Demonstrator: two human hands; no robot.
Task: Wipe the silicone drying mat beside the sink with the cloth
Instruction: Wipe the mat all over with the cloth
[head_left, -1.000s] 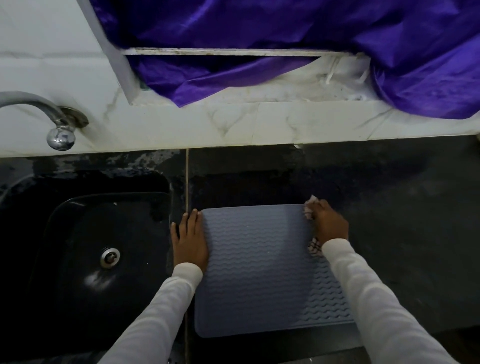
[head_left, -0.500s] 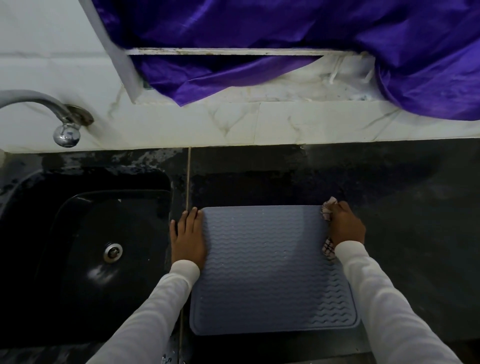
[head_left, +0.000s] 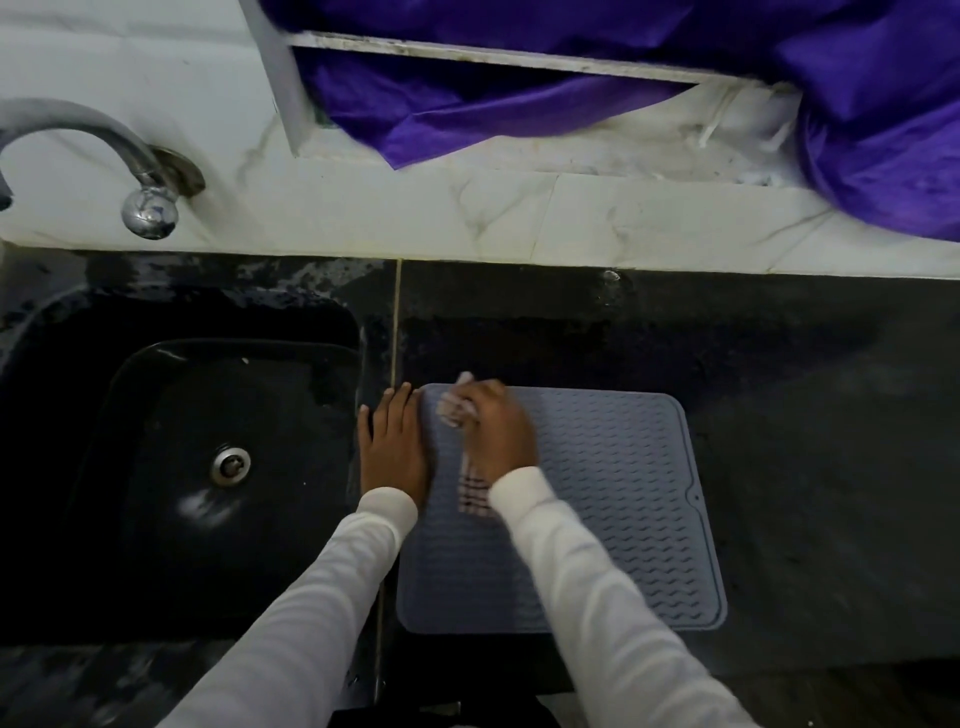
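the dark worktop carries everything, with the black sink set into it on my left and the tap arching over it from the pale wall. purple fabric hangs down from the ledge behind, well apart from my work. the grey silicone drying mat lies flat just beside the sink, its left edge near the seam in the stone, so whatever it sheds is near the basin. my left hand lies flat with fingers straight along the mat's left border, pressing there, i judge, so the light mat does not slide under the rubbing. my right hand is over the mat's far left corner, fingers curled around the bunched checked cloth, which is blurred; a tail of it trails out by my wrist. bunching it gives me a firm pad to push into the wavy ridges
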